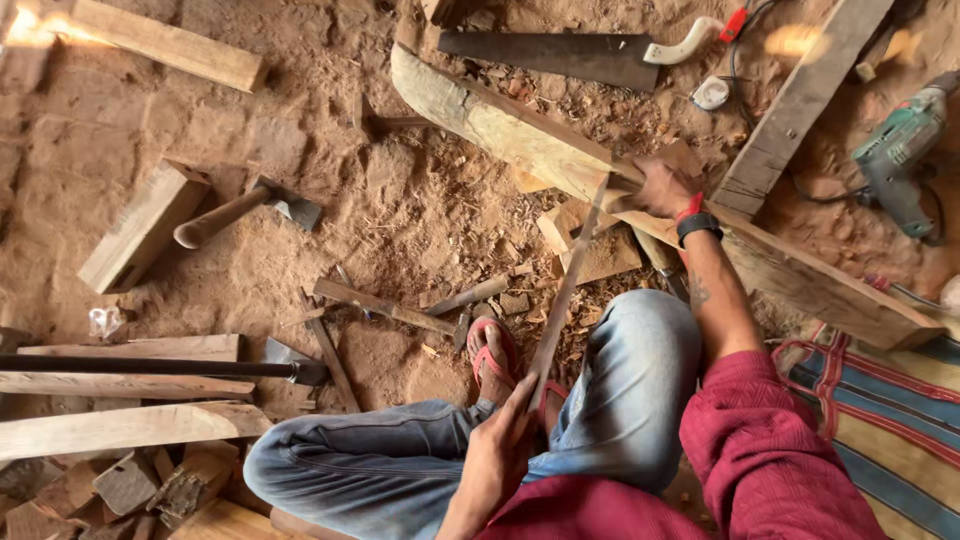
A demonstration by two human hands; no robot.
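Note:
I sit on the dirt floor in jeans, a sandalled foot [492,355] forward. My left hand [500,445] grips the near end of a thin wooden strip [568,285]. The strip runs diagonally up to a long rough plank [510,130] lying across the ground. My right hand [658,187], with a black watch and red band on its wrist, presses on the plank where the far end of the strip meets it. Wood chips lie under the strip.
A hand saw [560,55] lies beyond the plank and a green power drill [900,150] at the right. An axe [250,208], a hammer [465,297], a black-handled tool [150,366], boards and offcuts [140,228] lie at the left. A striped mat [885,420] is at my right.

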